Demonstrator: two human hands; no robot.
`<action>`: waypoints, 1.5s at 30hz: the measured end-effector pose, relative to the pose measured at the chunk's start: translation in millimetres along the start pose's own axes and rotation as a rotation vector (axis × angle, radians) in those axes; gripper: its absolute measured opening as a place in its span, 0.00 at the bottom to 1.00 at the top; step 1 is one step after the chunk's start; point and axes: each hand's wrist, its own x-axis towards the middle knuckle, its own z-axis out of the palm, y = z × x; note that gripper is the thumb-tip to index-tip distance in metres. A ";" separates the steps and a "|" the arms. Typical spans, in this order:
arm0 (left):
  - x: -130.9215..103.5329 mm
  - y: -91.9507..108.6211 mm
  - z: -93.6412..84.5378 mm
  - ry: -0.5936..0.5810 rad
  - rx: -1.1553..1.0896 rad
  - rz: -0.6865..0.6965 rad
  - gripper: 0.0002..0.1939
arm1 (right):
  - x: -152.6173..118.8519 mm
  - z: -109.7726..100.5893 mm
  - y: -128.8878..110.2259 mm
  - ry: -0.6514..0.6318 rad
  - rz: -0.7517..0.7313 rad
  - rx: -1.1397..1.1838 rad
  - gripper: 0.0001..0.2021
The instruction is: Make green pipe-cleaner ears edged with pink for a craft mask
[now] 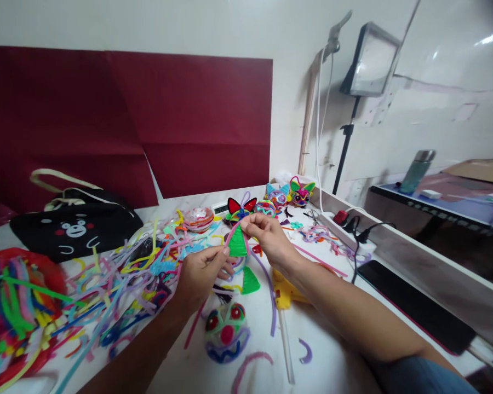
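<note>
Both hands are raised over the middle of the white table. A green triangular piece (238,242) hangs between them, with a pink fuzzy strip bent around its top and sides. My right hand (265,234) pinches the strip at the top. Lower down on the left, my left hand (207,270) pinches the strip by the lower corner. A second green piece (250,280) lies just below. Nearer me is a round face ornament (227,332) with red eyes and a red nose. The yellow glue gun (283,290) rests beneath my right forearm, a clear stick at its end.
Loose colored strips (148,273) cover the left, beside a red container (59,273) and a black bag (76,227). Finished ornaments (277,196) stand at the back. On the right are a phone (414,306) and a power strip (345,235).
</note>
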 end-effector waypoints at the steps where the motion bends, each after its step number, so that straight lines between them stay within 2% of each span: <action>1: 0.1 -0.5 0.2 -0.003 0.003 -0.004 0.13 | 0.5 -0.4 1.0 -0.007 0.012 0.001 0.09; 9: 5.9 -5.0 1.2 0.020 -0.066 -0.098 0.12 | 4.8 -5.5 5.6 -0.007 0.060 -0.016 0.13; 20: 12.1 -11.6 0.0 0.058 -0.115 -0.141 0.12 | 7.4 -7.9 1.3 -0.036 0.105 -0.075 0.14; 28: 12.3 -13.3 1.3 0.040 -0.077 -0.103 0.14 | 3.2 -4.8 6.9 -0.097 0.175 -0.117 0.16; 38: 9.1 -22.5 -3.7 0.008 0.087 0.064 0.14 | 3.6 -7.5 10.6 -0.093 0.181 -0.136 0.16; 45: 11.0 -23.3 -3.2 -0.032 0.024 0.012 0.15 | 2.2 -5.7 9.9 -0.095 0.178 -0.146 0.16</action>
